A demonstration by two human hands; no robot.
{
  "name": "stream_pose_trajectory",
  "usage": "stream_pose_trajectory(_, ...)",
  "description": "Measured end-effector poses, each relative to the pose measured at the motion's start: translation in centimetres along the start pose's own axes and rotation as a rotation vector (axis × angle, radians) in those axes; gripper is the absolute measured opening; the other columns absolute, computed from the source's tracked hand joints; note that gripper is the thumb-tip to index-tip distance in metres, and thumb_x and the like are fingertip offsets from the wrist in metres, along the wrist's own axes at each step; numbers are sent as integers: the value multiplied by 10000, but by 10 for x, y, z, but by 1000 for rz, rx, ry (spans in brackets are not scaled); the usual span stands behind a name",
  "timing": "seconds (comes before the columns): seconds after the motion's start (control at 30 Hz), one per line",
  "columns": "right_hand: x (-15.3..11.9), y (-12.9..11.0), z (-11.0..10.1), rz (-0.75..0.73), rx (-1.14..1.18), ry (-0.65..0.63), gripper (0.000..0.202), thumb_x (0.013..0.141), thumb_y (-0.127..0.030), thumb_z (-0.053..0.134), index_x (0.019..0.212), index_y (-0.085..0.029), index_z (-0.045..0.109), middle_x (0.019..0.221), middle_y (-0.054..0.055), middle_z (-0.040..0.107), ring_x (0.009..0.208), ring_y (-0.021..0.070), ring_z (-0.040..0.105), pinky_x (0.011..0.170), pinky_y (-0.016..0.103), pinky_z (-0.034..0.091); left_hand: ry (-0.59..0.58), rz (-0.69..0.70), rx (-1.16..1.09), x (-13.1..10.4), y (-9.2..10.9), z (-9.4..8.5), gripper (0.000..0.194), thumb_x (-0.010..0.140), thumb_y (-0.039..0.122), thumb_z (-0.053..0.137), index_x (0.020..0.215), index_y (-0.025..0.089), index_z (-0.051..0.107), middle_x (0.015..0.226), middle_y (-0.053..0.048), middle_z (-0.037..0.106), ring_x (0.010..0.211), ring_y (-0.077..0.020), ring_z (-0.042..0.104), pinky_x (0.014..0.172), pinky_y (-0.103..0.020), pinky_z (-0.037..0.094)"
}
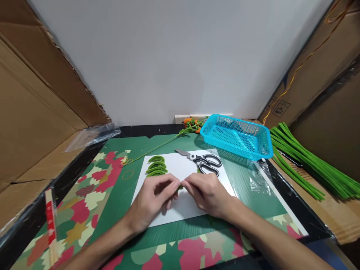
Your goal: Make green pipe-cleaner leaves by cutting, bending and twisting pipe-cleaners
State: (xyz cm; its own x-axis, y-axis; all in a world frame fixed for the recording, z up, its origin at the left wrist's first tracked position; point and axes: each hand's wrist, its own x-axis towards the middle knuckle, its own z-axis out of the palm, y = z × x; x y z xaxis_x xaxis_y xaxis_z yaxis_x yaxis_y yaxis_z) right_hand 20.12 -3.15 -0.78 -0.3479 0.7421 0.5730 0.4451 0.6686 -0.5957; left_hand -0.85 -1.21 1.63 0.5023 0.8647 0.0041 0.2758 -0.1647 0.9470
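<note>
My left hand (153, 200) and my right hand (209, 194) meet over a white sheet of paper (176, 165), each with thumb and fingers pinched. Between the fingertips a small piece of green pipe cleaner (180, 186) shows; most of it is hidden by the fingers. Beyond my left hand, several leaf shapes bent from green pipe cleaner (156, 167) lie in a column on the paper. Scissors (201, 160) with black and grey handles rest just past my right hand, blades pointing to the upper left.
A blue perforated basket (206, 140) stands at the back right. Beside it lies an orange flower with a long green stem (163, 145). Green pipe cleaners (315, 161) are bundled at the right. A red-and-white wrapped stick packet (51, 225) lies at the left; cardboard flanks both sides.
</note>
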Motion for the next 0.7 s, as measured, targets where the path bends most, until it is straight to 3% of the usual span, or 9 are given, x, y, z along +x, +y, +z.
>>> stream_pose_trajectory(0.1, -4, 5, 0, -185, -280, 5, 386, 1131, -230, 363, 841, -166, 610, 691, 12, 549, 568, 134, 458, 553, 281, 291, -176, -270, -429, 6, 0, 3, 407, 982, 525, 629, 817, 155, 670, 606, -7, 617, 355, -81, 488, 320, -171, 302)
stream_pose_trajectory(0.17, -4, 7, -2, -225, -337, -3, 405, 1134, -238, 354, 821, -175, 603, 677, 8, 535, 549, 136, 437, 543, 291, 274, -233, -334, -563, 8, 0, 3, 362, 939, 496, 709, 821, 160, 644, 618, 22, 587, 346, -67, 487, 308, -149, 301)
stream_pose_trajectory(0.23, -3, 6, -5, -200, -252, -12, 400, 1128, -256, 365, 815, -178, 601, 683, 10, 548, 559, 134, 445, 545, 290, 280, -255, -338, -593, 8, 0, 3, 336, 925, 484, 740, 859, 169, 641, 644, 38, 574, 339, -59, 486, 300, -144, 312)
stream_pose_trajectory(0.37, 1, -2, -8, 88, 207, -16, 380, 1081, -328, 493, 751, -179, 609, 637, -11, 544, 559, 110, 449, 556, 256, 323, -151, -212, -373, 2, 2, 2, 311, 955, 484, 707, 876, 192, 635, 548, 63, 521, 320, -69, 448, 317, -158, 318)
stream_pose_trajectory(0.5, 8, -4, 1, 564, 732, -94, 525, 985, -562, 626, 622, -188, 562, 492, -49, 454, 423, 84, 348, 433, 245, 248, 35, 200, 140, -1, -1, -5, 115, 914, 306, 751, 862, 204, 765, 678, -36, 686, 588, -153, 640, 564, -225, 518)
stream_pose_trajectory(0.57, 11, -2, 4, 677, 833, -131, 559, 917, -637, 687, 609, -186, 569, 468, -55, 448, 396, 77, 319, 405, 245, 209, 58, 319, 260, -1, -3, -8, 49, 877, 250, 772, 884, 220, 810, 755, -65, 739, 688, -186, 678, 671, -255, 554)
stream_pose_trajectory(0.63, 13, -1, 3, 660, 781, -109, 544, 892, -626, 728, 619, -171, 604, 493, -46, 484, 427, 79, 351, 422, 238, 232, 81, 285, 245, 1, -5, -9, 72, 875, 262, 779, 922, 223, 818, 801, -73, 762, 693, -194, 687, 657, -257, 559)
stream_pose_trajectory(0.7, 12, 0, 0, 556, 614, -40, 497, 931, -564, 714, 649, -161, 643, 537, -32, 533, 481, 89, 408, 464, 230, 284, 70, 116, 109, 4, -6, -9, 145, 903, 337, 770, 967, 210, 799, 794, -63, 755, 578, -163, 650, 526, -231, 522)
